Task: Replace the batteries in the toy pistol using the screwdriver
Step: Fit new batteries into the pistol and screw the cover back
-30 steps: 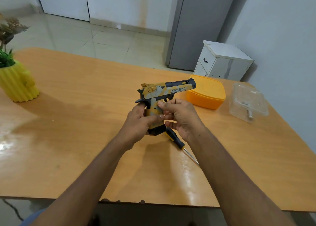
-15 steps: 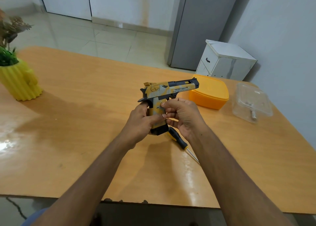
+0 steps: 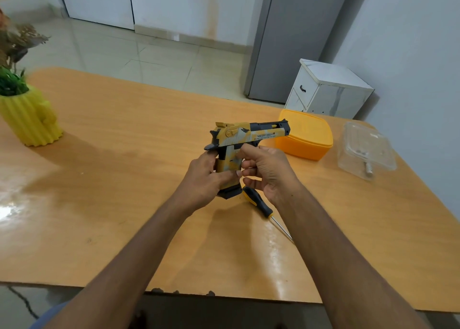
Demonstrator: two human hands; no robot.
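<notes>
A yellow, grey and black toy pistol (image 3: 249,136) is held upright above the wooden table (image 3: 124,179), its barrel pointing right. My left hand (image 3: 204,181) grips the pistol's handle from the left, thumb across its side. My right hand (image 3: 267,171) is on the right of the handle, fingers curled, with the fingertips pinching the grip's front edge. A black and yellow screwdriver (image 3: 258,203) lies on the table just below my right hand, its metal shaft pointing toward me and to the right. The lower end of the handle is black.
An orange lidded box (image 3: 308,136) sits behind the pistol. A clear plastic container (image 3: 366,149) with a small metal item inside lies at the far right. A yellow plant pot (image 3: 29,119) stands at the left edge. A white cabinet (image 3: 328,89) is beyond the table.
Both hands and the pistol stay almost still. My right fingers have shifted slightly on the grip.
</notes>
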